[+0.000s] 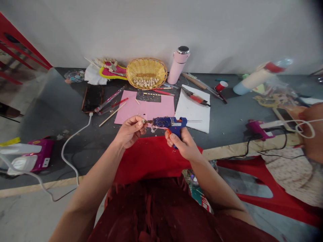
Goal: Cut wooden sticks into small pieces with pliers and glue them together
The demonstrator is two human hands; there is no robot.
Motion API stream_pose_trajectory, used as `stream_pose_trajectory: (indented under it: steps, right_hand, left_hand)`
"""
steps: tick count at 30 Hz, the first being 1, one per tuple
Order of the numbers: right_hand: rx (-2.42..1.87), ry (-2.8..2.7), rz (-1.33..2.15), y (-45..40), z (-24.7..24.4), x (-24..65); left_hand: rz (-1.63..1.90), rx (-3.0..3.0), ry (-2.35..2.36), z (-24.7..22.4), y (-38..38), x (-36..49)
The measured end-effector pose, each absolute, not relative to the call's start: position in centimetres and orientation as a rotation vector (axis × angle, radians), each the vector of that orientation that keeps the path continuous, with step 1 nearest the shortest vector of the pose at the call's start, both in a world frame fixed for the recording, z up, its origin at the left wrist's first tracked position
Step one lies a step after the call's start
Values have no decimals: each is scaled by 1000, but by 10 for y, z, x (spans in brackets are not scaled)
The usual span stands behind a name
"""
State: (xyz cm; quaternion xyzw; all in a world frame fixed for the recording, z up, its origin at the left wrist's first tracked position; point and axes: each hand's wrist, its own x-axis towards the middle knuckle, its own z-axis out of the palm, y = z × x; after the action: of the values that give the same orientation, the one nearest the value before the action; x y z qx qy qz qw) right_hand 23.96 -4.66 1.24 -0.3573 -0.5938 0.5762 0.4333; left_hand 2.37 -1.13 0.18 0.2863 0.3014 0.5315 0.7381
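Right hand (186, 144) clamped around the grip of a blue glue gun (164, 122), held sideways over the near side of the desk (224, 121), by the pink sheet (161, 107). Left hand (131, 130) pinches a small pale piece (143, 121) at the nozzle (149, 121); whether the two touch, I cannot tell. Wicker basket (130, 72) at the back, pale bits (146, 82) inside; pink bottle (176, 68) upright just right of it.

Looks like a little craft workshop tbh: long grey worktable (222, 117), glue gun (164, 122), pink paper (161, 107), basket (146, 67) of tiny bits (145, 82), plus another person's arm (313, 131) along the same bench.
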Motion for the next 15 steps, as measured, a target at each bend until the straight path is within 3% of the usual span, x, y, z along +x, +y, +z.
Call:
stream_pose_trajectory:
  steps: [15]
  right_hand:
    - [-883, -1454, 1428, -49, 9, 240]
  left_hand:
    - [1175, 629, 650, 0, -10, 23]
